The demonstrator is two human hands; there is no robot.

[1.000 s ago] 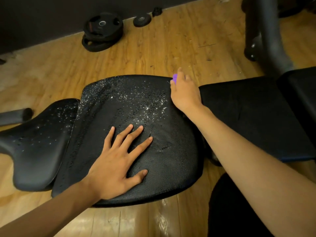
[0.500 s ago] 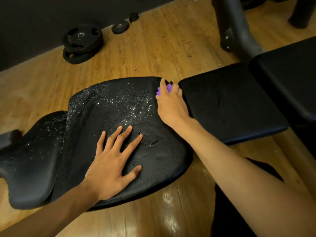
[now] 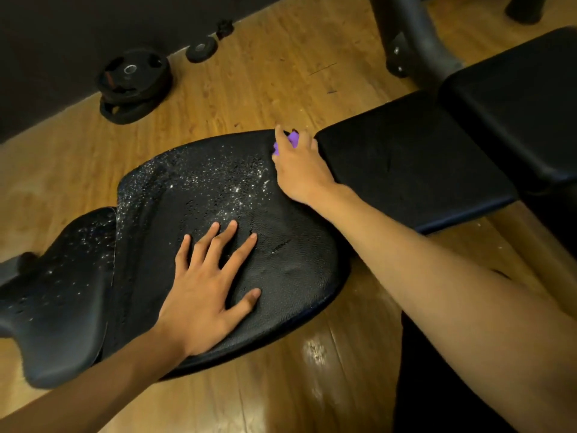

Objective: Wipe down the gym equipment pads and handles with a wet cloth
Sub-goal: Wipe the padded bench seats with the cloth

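A wide black seat pad (image 3: pixel 199 195) lies across the middle, speckled with water drops on its far half. My left hand (image 3: pixel 209 285) rests flat on its near part with fingers spread. My right hand (image 3: pixel 299 170) is at the pad's far right corner and holds a purple cloth (image 3: pixel 293 139), of which only a small part shows past the fingers. To the right of that corner sits a dry black bench pad (image 3: pixel 412 160), with another pad (image 3: pixel 515 101) beyond it. A narrower wet black pad (image 3: pixel 62 285) adjoins on the left.
Black weight plates (image 3: pixel 134 82) lie stacked on the wooden floor by the dark wall, with smaller plates (image 3: pixel 201 50) near them. A dark metal frame post (image 3: pixel 415 35) rises at the top right. Wet patches (image 3: pixel 315 351) shine on the floor below the pad.
The view has shifted, so the pads sit lower and further left than a second ago. My right hand stays at the pad's far corner with the cloth. My left hand has not moved on the pad.
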